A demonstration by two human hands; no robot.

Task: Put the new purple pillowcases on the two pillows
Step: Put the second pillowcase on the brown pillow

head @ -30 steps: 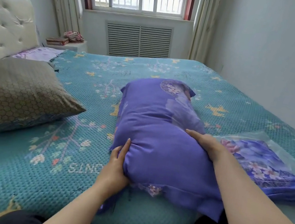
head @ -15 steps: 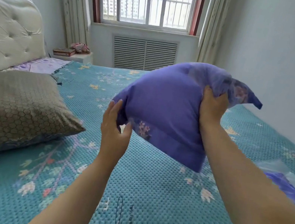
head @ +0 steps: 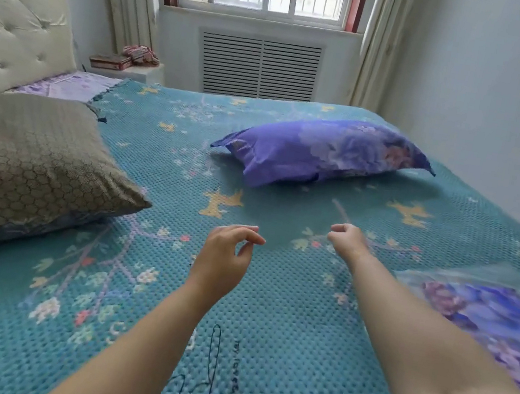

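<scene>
A pillow in a purple flowered pillowcase [head: 321, 154] lies at the far middle of the teal bedspread [head: 264, 319], apart from both hands. A second pillow in a brown honeycomb-patterned cover [head: 23, 169] rests at the left by the headboard. A folded purple flowered pillowcase in a clear plastic wrapper [head: 493, 321] lies at the right, partly behind my right forearm. My left hand [head: 224, 253] hovers over the bed with fingers loosely curled, holding nothing. My right hand [head: 347, 238] hangs likewise, empty and relaxed.
A white tufted headboard [head: 15, 21] stands at the left. A bedside table [head: 132, 68] with a book and a pink item sits by the curtain. A radiator grille [head: 257, 67] and window are at the far wall. The right wall runs close along the bed.
The purple pillow, lifted in both hands half a second ago, has left them and now lies further away on the bed. Both hands are empty and lowered.
</scene>
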